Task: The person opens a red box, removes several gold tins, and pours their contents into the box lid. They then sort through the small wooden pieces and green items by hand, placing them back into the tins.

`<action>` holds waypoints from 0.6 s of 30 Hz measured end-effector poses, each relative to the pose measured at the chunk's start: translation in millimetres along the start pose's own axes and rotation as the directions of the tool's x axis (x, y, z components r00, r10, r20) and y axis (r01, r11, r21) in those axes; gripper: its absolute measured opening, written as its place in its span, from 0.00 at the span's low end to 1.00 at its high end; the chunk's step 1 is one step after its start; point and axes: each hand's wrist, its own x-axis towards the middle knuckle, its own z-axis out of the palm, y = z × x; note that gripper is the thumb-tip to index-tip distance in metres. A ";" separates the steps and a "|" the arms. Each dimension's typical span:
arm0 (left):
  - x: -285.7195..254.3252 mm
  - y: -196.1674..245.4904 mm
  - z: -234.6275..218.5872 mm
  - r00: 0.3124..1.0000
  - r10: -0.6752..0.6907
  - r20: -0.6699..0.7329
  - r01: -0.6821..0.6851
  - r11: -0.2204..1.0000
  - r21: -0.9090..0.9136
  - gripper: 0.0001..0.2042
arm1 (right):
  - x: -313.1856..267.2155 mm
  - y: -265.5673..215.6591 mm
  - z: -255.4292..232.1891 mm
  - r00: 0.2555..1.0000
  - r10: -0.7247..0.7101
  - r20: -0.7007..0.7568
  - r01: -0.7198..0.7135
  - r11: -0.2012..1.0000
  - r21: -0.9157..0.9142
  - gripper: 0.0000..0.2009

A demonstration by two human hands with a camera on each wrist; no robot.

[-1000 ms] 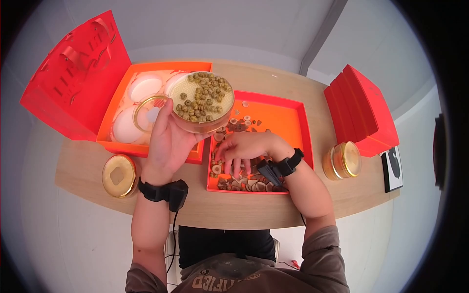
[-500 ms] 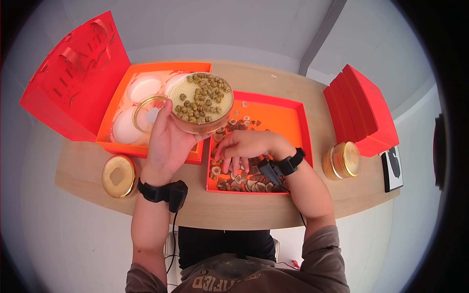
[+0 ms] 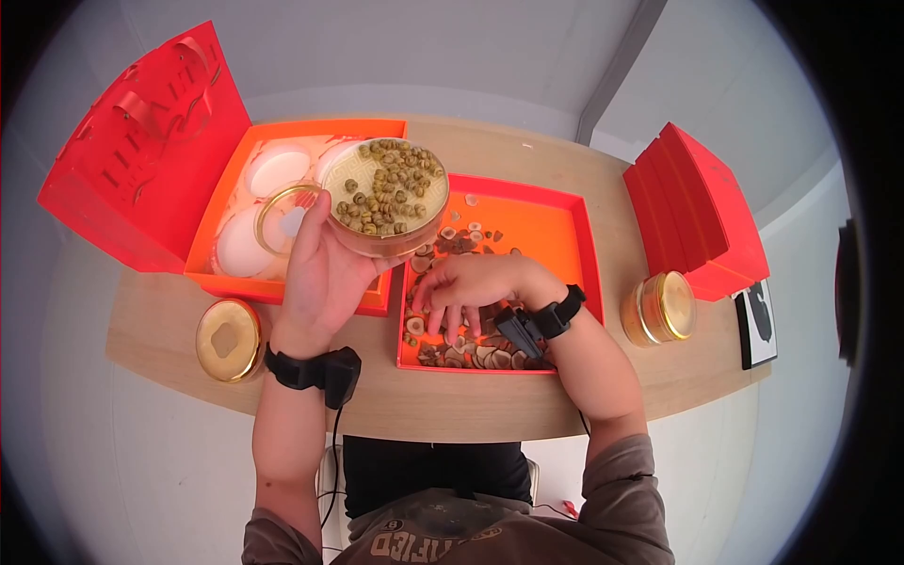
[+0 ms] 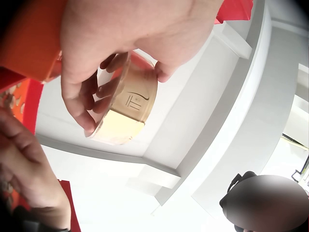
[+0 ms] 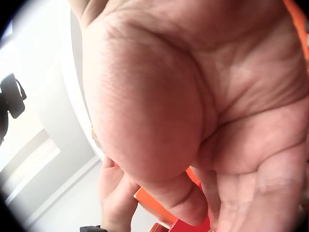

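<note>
My left hand [image 3: 325, 268] holds up a round clear jar [image 3: 391, 242], its thumb at the side and fingers spread round the wall and base. Several curled, greenish-brown dried pieces [image 3: 386, 188] lie on the pale patterned surface inside. The left wrist view shows the label [image 4: 137, 101] on the jar's side. Lower and to the right, my right hand [image 3: 476, 284] hangs over the red-rimmed orange tray [image 3: 537, 226], fingers loosely bent downward. Beneath and around it are brown-edged dried slices [image 3: 490, 358] and some curled pieces. Its fingertips are partly hidden in the right wrist view [image 5: 193, 208].
An orange box [image 3: 325, 129] with round white recesses stands at left, overlapped by a clear gold-rimmed round piece [image 3: 266, 212]. Behind it is a red paper bag [image 3: 151, 151]. Gold-lidded jars stand left [image 3: 229, 341] and right [image 3: 664, 309]. Red boxes [image 3: 702, 212] stand far right.
</note>
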 end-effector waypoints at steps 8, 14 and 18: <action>-0.3 -0.1 -0.2 1.000 0.000 -0.008 0.000 1.000 0.014 0.28 | 5.1 4.6 -1.1 1.000 0.009 -0.021 -0.009 1.000 0.002 0.19; -0.3 0.4 -0.2 1.000 -0.007 -0.005 0.007 1.000 0.028 0.29 | 5.9 6.1 -1.3 0.999 -0.006 -0.052 0.006 1.000 0.010 0.19; -0.5 0.2 1.9 1.000 -0.006 -0.002 0.006 1.000 0.029 0.29 | 6.0 5.2 -1.6 0.998 -0.007 -0.056 0.007 1.000 -0.003 0.19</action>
